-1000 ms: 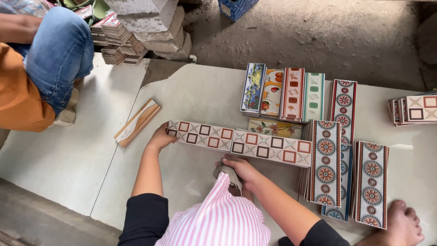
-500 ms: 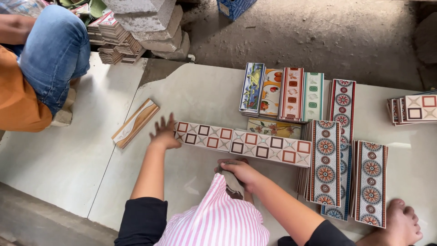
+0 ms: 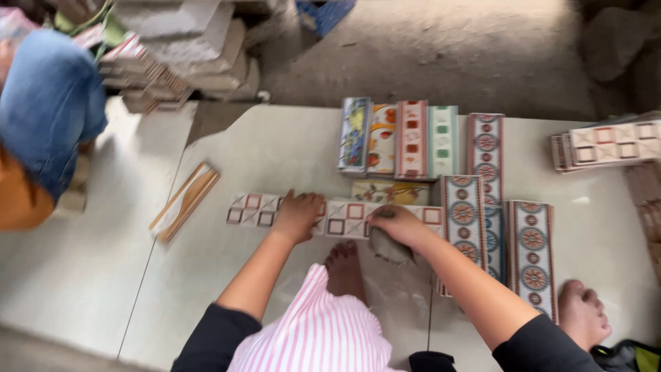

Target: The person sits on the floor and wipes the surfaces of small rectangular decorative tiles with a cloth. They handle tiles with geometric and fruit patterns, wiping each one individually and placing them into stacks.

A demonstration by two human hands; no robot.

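A long border tile (image 3: pixel 344 217) lies crosswise on the slab (image 3: pixel 275 151), white with a row of red and grey square outlines and diagonal lines. Its left end shows clearly; its middle and right end are covered by the hands.

The left hand (image 3: pixel 297 215) lies flat on the tile, palm down, fingers spread apart and clamped on nothing. The right hand (image 3: pixel 399 227) rests on the tile's right part with its grip closed around a grey cloth (image 3: pixel 387 244), which hangs over the tile's near edge.

Just behind the tile lies a flowered tile (image 3: pixel 389 191), and beyond it a row of upright strips (image 3: pixel 399 140) in blue, orange, red and green. To the right, touching the tile's end, stand the medallion tiles (image 3: pixel 531 255), patterned with round red and blue rosettes. A stack of red-square tiles (image 3: pixel 606 145) lies well apart at the far right.

A brown tile (image 3: pixel 184 200) lies at an angle by the slab's left edge, and between it and the border tile the slab is bare. The near side holds the person's feet (image 3: pixel 344 265), one just under the tile. At the far left sits another person in jeans (image 3: pixel 48 110).
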